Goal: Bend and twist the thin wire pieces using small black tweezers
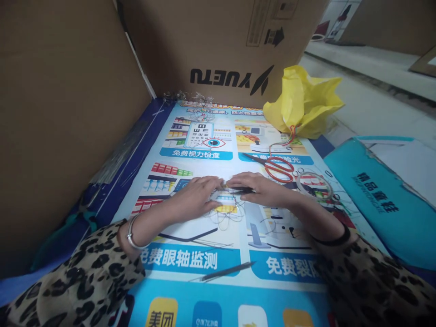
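In the middle of the printed sheet my two hands almost meet at the fingertips. My left hand (199, 195) is closed in a pinch on a piece of thin wire bent into loops (226, 217), which spread out below the fingers. A small dark tool (243, 190) sits in my closed right hand (260, 186), its tip towards the left fingertips; its exact kind is partly hidden by the fingers. Just beyond the right hand lie scissors with red handles (279, 170). Nearer to me, a slim dark pointed strip (228, 271) rests on the sheet.
Cardboard walls (218, 41) stand at the back and left. To the right are a coil of wire (315, 185), a yellow bag (303, 106) and a teal box (371, 200). Straight wires (117, 156) and teal-handled pliers (81, 218) lie left; looped wire pieces (200, 109) lie at the back.
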Demonstrator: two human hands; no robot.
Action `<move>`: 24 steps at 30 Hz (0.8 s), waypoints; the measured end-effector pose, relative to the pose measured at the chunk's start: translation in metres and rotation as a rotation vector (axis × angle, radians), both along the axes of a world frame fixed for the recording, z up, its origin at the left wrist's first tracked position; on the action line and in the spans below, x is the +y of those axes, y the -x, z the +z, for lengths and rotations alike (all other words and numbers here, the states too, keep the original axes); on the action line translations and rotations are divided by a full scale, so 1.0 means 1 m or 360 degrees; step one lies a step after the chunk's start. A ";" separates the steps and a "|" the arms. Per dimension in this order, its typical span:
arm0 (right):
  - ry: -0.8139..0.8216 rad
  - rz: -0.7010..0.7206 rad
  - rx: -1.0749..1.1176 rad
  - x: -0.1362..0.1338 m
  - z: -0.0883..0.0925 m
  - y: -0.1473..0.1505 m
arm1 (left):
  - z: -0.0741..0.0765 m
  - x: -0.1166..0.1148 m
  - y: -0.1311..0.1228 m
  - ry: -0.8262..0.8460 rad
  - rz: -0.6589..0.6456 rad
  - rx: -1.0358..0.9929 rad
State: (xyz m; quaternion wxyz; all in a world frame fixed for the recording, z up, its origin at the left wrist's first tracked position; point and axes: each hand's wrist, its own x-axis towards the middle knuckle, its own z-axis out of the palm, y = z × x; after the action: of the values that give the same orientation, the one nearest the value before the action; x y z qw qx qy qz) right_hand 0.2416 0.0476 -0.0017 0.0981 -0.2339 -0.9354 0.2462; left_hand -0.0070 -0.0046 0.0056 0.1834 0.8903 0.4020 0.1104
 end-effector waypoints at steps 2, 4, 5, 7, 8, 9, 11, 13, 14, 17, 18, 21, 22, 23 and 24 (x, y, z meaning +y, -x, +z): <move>-0.0020 -0.0005 -0.0008 -0.001 0.000 0.000 | 0.000 0.000 0.000 -0.0006 -0.0003 0.0013; -0.0035 -0.0015 -0.0038 -0.003 0.001 0.000 | 0.000 0.000 0.000 -0.0011 -0.0003 0.0027; -0.0039 -0.0022 -0.0059 -0.004 0.002 0.000 | 0.000 0.000 0.000 -0.0012 -0.0004 0.0032; -0.0040 -0.0053 -0.0112 -0.007 0.003 0.000 | 0.001 0.000 0.000 -0.0011 -0.0009 0.0042; -0.0043 -0.0077 -0.0135 -0.009 0.004 0.000 | 0.002 -0.001 0.000 -0.0011 -0.0010 0.0044; -0.0050 -0.0107 -0.0155 -0.011 0.004 0.001 | 0.002 -0.001 0.000 -0.0009 -0.0010 0.0045; -0.0080 -0.0164 -0.0180 -0.014 0.003 0.002 | 0.003 -0.001 -0.001 0.0001 -0.0010 0.0051; -0.0119 -0.0204 -0.0203 -0.017 0.002 0.003 | 0.004 -0.001 -0.001 0.0014 -0.0002 0.0059; -0.0134 -0.0221 -0.0220 -0.019 0.001 0.004 | 0.004 0.000 -0.001 0.0018 0.0002 0.0061; -0.0157 -0.0279 -0.0281 -0.022 0.002 0.006 | 0.003 0.001 0.000 0.0048 -0.0006 0.0048; -0.0159 -0.0295 -0.0298 -0.024 0.002 0.006 | 0.003 0.002 0.001 0.0060 -0.0018 0.0032; -0.0170 -0.0250 -0.0310 -0.027 0.004 0.007 | 0.002 0.004 0.006 0.0092 -0.0098 -0.0036; -0.0178 -0.0205 -0.0307 -0.027 0.003 0.007 | 0.003 0.005 0.008 0.0105 -0.0130 -0.0051; -0.0189 -0.0155 -0.0302 -0.028 0.002 0.007 | 0.004 0.006 0.010 0.0124 -0.0159 -0.0054; -0.0203 -0.0112 -0.0296 -0.028 0.001 0.007 | 0.005 0.006 0.012 0.0145 -0.0185 -0.0053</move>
State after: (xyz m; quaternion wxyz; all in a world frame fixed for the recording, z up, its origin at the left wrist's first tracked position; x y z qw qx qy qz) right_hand 0.2346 0.0195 -0.0003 0.0342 -0.2817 -0.9455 0.1598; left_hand -0.0190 0.0018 0.0106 0.2366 0.9008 0.3511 0.0959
